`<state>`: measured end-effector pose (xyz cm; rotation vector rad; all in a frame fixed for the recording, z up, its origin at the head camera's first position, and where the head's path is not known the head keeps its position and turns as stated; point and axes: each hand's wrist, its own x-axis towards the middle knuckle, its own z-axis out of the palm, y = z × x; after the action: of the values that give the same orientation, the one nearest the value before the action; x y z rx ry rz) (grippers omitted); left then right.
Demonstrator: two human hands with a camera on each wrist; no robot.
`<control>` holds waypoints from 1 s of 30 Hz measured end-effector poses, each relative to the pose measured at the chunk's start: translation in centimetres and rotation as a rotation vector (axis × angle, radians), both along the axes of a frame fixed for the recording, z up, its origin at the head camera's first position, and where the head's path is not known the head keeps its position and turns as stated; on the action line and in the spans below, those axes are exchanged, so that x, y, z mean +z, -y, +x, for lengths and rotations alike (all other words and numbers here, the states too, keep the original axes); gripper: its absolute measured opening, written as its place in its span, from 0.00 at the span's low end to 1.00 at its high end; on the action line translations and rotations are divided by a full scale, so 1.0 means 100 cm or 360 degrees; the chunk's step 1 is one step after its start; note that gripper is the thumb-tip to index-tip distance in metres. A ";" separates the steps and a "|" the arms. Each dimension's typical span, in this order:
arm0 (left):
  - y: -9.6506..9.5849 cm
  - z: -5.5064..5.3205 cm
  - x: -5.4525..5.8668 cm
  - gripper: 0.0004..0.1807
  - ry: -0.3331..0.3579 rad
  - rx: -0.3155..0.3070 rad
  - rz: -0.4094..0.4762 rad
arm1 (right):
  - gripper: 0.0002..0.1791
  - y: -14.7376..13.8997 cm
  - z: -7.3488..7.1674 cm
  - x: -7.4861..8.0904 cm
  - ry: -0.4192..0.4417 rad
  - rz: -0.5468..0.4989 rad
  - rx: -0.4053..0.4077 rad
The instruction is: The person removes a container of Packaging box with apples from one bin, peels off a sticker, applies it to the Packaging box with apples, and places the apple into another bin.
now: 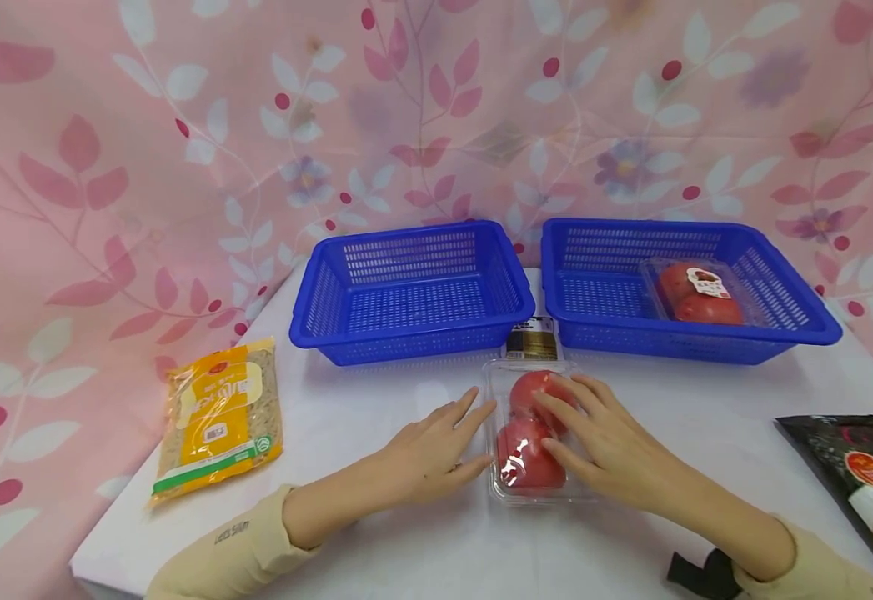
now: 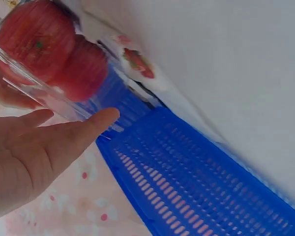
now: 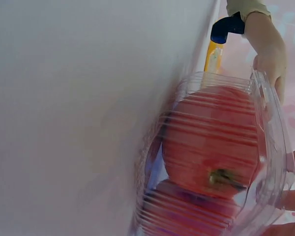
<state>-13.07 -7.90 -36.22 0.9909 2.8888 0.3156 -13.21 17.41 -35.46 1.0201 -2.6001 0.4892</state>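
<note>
A clear plastic box of tomatoes (image 1: 532, 454) lies on the white cloth in front of me, one tomato behind the other. At its left side is my left hand (image 1: 432, 454), fingers extended toward the wall of the box. My right hand (image 1: 601, 442) comes over the right side with its fingers spread on the lid. The left wrist view has the left hand (image 2: 44, 152) beside the box, thumb and fingers apart. In the right wrist view, the ridged clear box (image 3: 211, 142) shows a green tomato stem, with right-hand fingers (image 3: 292, 199) along its edge.
Two blue baskets stand behind: the left one (image 1: 406, 333) has nothing inside, the right one (image 1: 676, 337) holds another tomato box (image 1: 706, 296). A dark-labelled pack (image 1: 532, 342) sits between them. A yellow grain bag (image 1: 218, 417) lies left, a black food bag (image 1: 864, 483) right.
</note>
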 end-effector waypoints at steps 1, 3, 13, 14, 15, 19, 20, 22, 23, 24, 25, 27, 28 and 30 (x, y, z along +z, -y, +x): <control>0.002 -0.001 -0.001 0.35 0.0005 0.0013 0.0003 | 0.30 0.001 0.000 0.000 -0.0001 -0.0005 0.0011; 0.006 -0.006 -0.002 0.36 0.0015 0.0042 -0.0008 | 0.30 0.003 -0.001 0.001 -0.0004 -0.0010 0.0038; 0.030 -0.042 -0.009 0.42 0.0213 0.0229 -0.0112 | 0.28 0.015 -0.005 0.001 -0.0088 -0.0004 0.0207; 0.032 -0.046 -0.010 0.43 0.0225 0.0243 -0.0111 | 0.27 0.016 -0.005 0.001 -0.0099 -0.0005 0.0222; 0.034 -0.049 -0.011 0.43 0.0237 0.0254 -0.0113 | 0.27 0.017 -0.005 0.000 -0.0108 -0.0008 0.0235; 0.039 -0.056 -0.015 0.45 0.0259 0.0278 -0.0156 | 0.27 0.019 -0.005 -0.001 -0.0113 -0.0024 0.0263; 0.040 -0.057 -0.015 0.46 0.0267 0.0280 -0.0166 | 0.27 0.019 -0.005 -0.002 -0.0107 -0.0026 0.0268; 0.040 -0.059 -0.016 0.46 0.0281 0.0272 -0.0193 | 0.27 0.020 -0.004 -0.002 -0.0100 -0.0037 0.0279; 0.040 -0.059 -0.016 0.45 0.0287 0.0265 -0.0204 | 0.26 0.020 -0.004 -0.002 -0.0096 -0.0045 0.0285; 0.040 -0.060 -0.016 0.44 0.0292 0.0255 -0.0218 | 0.26 0.020 -0.004 -0.002 -0.0095 -0.0053 0.0292; 0.040 -0.060 -0.017 0.43 0.0301 0.0248 -0.0230 | 0.25 0.020 -0.003 -0.002 -0.0097 -0.0061 0.0299; 0.041 -0.060 -0.018 0.40 0.0321 0.0224 -0.0246 | 0.25 0.021 -0.003 -0.003 -0.0102 -0.0076 0.0312; 0.041 -0.060 -0.018 0.38 0.0328 0.0215 -0.0252 | 0.24 0.021 -0.002 -0.004 -0.0104 -0.0081 0.0315; 0.042 -0.060 -0.019 0.36 0.0329 0.0194 -0.0260 | 0.24 0.021 -0.002 -0.005 -0.0107 -0.0086 0.0322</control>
<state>-19.05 -12.07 -38.16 0.7130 2.7394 0.1733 -13.40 15.26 -35.98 1.2657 -2.4238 0.5596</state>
